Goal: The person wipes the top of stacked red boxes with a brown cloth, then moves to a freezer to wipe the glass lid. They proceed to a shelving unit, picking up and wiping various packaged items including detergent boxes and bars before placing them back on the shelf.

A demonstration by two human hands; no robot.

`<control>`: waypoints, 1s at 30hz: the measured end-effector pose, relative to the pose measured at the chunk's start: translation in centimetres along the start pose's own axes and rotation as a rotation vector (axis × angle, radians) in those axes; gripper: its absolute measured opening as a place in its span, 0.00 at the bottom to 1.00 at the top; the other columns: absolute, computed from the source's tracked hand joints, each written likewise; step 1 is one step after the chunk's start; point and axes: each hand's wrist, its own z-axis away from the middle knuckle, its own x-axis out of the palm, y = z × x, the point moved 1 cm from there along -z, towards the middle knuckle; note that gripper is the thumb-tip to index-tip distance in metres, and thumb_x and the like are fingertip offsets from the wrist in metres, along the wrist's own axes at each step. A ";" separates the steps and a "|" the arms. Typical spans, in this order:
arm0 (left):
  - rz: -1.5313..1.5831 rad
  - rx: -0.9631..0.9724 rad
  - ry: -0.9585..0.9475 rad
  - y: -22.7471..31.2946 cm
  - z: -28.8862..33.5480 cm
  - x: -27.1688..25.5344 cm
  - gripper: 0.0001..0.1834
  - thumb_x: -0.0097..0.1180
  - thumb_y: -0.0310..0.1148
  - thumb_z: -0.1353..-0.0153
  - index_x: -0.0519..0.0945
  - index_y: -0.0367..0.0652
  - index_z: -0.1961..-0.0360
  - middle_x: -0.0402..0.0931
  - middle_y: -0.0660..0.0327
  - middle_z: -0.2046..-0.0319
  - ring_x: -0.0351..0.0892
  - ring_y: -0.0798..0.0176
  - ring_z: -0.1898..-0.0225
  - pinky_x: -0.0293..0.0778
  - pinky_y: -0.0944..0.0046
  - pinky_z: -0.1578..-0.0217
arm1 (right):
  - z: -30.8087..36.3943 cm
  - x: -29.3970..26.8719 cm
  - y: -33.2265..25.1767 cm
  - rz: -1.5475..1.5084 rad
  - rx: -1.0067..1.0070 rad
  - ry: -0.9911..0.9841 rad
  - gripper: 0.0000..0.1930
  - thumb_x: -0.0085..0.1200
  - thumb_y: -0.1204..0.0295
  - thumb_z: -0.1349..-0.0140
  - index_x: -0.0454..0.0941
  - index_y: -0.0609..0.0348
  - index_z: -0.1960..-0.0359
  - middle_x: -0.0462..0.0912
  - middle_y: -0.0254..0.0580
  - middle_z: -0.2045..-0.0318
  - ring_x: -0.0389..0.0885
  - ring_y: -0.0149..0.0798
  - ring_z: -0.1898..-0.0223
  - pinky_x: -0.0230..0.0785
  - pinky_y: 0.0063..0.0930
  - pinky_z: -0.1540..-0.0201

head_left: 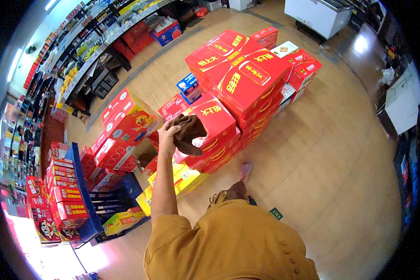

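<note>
My left hand (168,136) is raised at the end of an outstretched arm, its fingers closed on a crumpled brown cloth (189,133). The cloth hangs in front of a stack of red cartons with yellow print (212,116); I cannot tell whether it touches them. To the left of the hand are red gift boxes (134,120) with a cartoon figure, and below them an opened brown cardboard box (146,153). Yellow boxes (184,179) lie low beside my forearm. My right hand does not show.
A taller stack of red cartons (247,70) rises beyond the cloth. A blue rack (81,191) with red packages stands at the left. Loaded shelves (91,51) line the far left, and a white chest freezer (317,17) stands at the back. Wooden-look floor (331,177) extends rightward.
</note>
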 end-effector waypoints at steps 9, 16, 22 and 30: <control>-1.315 0.167 0.338 -8.6 -4.8 -2.4 0.22 0.51 0.31 0.63 0.69 0.41 0.60 0.67 0.52 0.63 0.65 0.50 0.58 0.64 0.56 0.58 | -6.2 -12.4 -10.4 -0.109 -0.083 0.080 0.11 0.43 0.73 0.46 0.69 0.67 0.63 0.72 0.46 0.74 0.71 0.36 0.75 0.67 0.28 0.76; -0.945 0.160 0.622 -8.2 -5.1 -4.4 0.16 0.51 0.31 0.56 0.66 0.34 0.66 0.69 0.47 0.70 0.71 0.51 0.69 0.66 0.60 0.65 | -7.4 -17.2 -24.7 -0.107 -0.082 -0.042 0.16 0.45 0.71 0.48 0.67 0.69 0.59 0.72 0.46 0.72 0.71 0.37 0.75 0.68 0.30 0.73; -1.083 0.148 0.711 -9.8 -4.0 -8.1 0.14 0.46 0.34 0.47 0.70 0.31 0.65 0.69 0.47 0.69 0.67 0.48 0.64 0.62 0.58 0.60 | -18.3 -18.0 -24.4 -0.020 -0.183 -0.279 0.19 0.47 0.67 0.50 0.68 0.65 0.57 0.74 0.52 0.65 0.74 0.44 0.67 0.67 0.32 0.65; -1.487 0.051 0.630 -9.5 -3.4 -3.2 0.38 0.57 0.51 0.61 0.60 0.45 0.49 0.54 0.47 0.49 0.58 0.44 0.53 0.60 0.51 0.55 | -18.3 -21.9 -36.0 0.292 -0.428 -0.121 0.19 0.44 0.74 0.53 0.66 0.68 0.56 0.73 0.40 0.77 0.71 0.30 0.79 0.65 0.22 0.76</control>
